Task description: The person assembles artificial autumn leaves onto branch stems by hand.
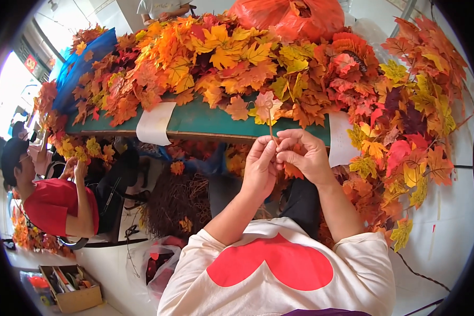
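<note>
Left hand (pixel 259 167): rising from the lower edge, fingers curled, thumb and forefinger pinching the lower end of a thin brown stem (pixel 270 126); right hand (pixel 305 157): lying just beside it and touching it, fingertips closing on the same stem from the other side; stem: standing nearly upright above both hands, carrying a small pale orange leaf (pixel 265 102) at its top, showing against the edge of the green table (pixel 205 122). Table: bearing a deep heap of artificial maple leaves (pixel 221 58) in yellow, orange and red; orange plastic bag (pixel 289 18) sitting at the far side; more leaf garlands (pixel 405 131) hanging to the right. Person in a red shirt (pixel 58 205) sitting at left, well apart; cardboard box (pixel 71 287) standing on the floor below.
</note>
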Demonstrator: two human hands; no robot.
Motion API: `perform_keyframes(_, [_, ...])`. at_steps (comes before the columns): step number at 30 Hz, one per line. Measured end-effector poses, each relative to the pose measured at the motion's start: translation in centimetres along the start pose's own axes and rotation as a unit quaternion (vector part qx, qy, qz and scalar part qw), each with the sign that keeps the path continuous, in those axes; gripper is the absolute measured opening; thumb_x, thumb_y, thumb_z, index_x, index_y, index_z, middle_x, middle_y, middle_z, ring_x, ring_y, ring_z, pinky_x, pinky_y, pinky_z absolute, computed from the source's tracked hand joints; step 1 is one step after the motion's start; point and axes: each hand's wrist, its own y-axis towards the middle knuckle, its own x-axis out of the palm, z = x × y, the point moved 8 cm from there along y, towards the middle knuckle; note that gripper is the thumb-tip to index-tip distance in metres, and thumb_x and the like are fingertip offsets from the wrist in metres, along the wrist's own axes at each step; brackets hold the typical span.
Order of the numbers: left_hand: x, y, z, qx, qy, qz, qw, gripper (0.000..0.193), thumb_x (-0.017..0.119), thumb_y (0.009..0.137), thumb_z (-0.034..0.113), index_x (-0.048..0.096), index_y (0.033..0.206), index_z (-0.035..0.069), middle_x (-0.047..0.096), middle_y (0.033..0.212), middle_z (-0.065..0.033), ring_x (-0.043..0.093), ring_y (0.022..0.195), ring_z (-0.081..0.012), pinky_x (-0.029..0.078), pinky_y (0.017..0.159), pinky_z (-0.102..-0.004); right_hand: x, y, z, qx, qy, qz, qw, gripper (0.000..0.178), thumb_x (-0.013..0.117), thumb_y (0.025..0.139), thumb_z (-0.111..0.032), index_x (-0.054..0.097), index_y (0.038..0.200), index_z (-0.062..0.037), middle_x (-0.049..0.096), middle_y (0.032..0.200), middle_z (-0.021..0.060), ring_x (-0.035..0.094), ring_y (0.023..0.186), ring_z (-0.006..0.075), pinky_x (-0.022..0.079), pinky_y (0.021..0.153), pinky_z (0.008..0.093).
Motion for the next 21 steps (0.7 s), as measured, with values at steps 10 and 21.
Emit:
perform_keyframes(10, [-1.4,-1.2,-1.6,-0.060,-0.057,0.074,0.994,0.011,0.055,0.090,0.020,0.054,0.094,0.009,0.056,0.067,-0.0012,0.053,0.054,-0.0069,0.041,0.043,-0.0178,-1.7,-2.4,0.7,0.017,-0.187,0.138,0.973,0.024,0.067,0.075,0.001,0.055,0.097,-0.0001,0.067,0.080,0.0090,0.063,0.074,0.0094,0.050,0.069,0.0222])
perform_keyframes(21, [-1.2,-1.3,-2.4,-0.090,-0.054,0.068,0.992,0.011,0.056,0.089,0.018,0.055,0.094,0.008,0.059,0.072,-0.0018,0.052,0.055,-0.0070,0.040,0.045,-0.0184,-1.7,-2.1,0.3,0.019,-0.203,0.133,0.970,0.021,0.068,0.073,0.002,0.056,0.090,-0.0005,0.067,0.078,0.0085,0.063,0.073,0.0089,0.051,0.067,0.0221])
